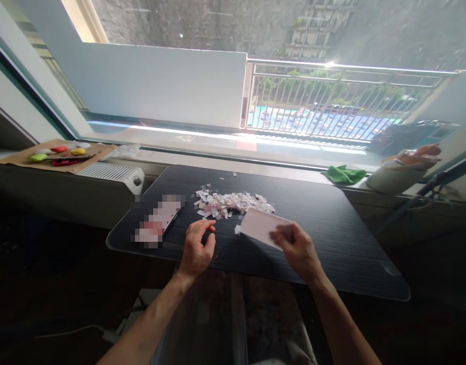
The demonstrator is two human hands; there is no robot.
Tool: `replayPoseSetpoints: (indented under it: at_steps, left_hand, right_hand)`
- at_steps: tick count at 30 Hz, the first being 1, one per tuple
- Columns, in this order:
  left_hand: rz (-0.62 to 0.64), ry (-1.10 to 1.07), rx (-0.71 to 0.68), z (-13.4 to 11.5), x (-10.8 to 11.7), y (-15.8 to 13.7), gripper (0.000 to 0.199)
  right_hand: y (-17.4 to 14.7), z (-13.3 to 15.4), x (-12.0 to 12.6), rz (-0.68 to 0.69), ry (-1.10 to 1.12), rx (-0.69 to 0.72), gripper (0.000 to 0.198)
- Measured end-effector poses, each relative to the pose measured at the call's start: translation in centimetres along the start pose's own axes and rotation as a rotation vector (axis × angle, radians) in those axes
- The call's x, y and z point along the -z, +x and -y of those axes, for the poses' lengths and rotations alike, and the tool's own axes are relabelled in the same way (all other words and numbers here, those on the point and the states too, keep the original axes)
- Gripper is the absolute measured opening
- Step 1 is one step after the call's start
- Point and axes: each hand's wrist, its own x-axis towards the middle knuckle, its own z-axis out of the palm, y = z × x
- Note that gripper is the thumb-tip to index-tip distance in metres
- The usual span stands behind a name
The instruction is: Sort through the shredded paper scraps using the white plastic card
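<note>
Right hand (pixel 299 248): thumb and fingers clamped on pale, flat rectangular panel (pixel 260 225), lower right of frame centre | left hand (pixel 196 246): fingers loosely curled, thumb apart, lower centre | small whitish paper-like scraps (pixel 233 202): heaped mid-frame on dark wood-grained tabletop (pixel 312 203)

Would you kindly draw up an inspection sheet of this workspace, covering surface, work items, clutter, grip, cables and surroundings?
Surface: dark table, wood-grain pattern.
Work items: loose scrap pile; flat white piece nearer the person.
Clutter: pixelated object left of the pile, unidentifiable.
Grip: left hand half curled, holding nothing visible; right hand holds the white piece.
Cables: white cable, low at left.
Surroundings: green cloth, radiator and metal railing beyond the table.
</note>
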Motion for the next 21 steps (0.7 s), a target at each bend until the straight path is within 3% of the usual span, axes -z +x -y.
replayPoseSetpoints:
  at_steps: [2, 7, 11, 17, 21]
  left_hand:
    - [0.004, 0.003, -0.006, 0.0, 0.0, 0.0, 0.024]
    - [0.018, 0.002, 0.007, -0.2, 0.1, 0.1, 0.024]
    - [0.018, 0.004, 0.001, -0.2, 0.1, 0.1, 0.023]
    - [0.025, 0.007, 0.000, -0.3, 0.0, 0.1, 0.022]
    - [0.055, 0.033, -0.002, -0.4, 0.1, 0.2, 0.024]
  right_hand:
    - [-0.6, 0.3, -0.3, 0.033, 0.040, -0.019, 0.023]
    - [-0.9, 1.5, -0.6, -0.071, 0.028, -0.037, 0.024]
    - [-0.4, 1.8, -0.7, -0.039, -0.010, -0.019, 0.023]
    - [-0.7, 1.6, 1.1, -0.103, -0.213, -0.018, 0.023]
    - [-1.0, 1.9, 1.5, -0.122, -0.209, 0.002, 0.022]
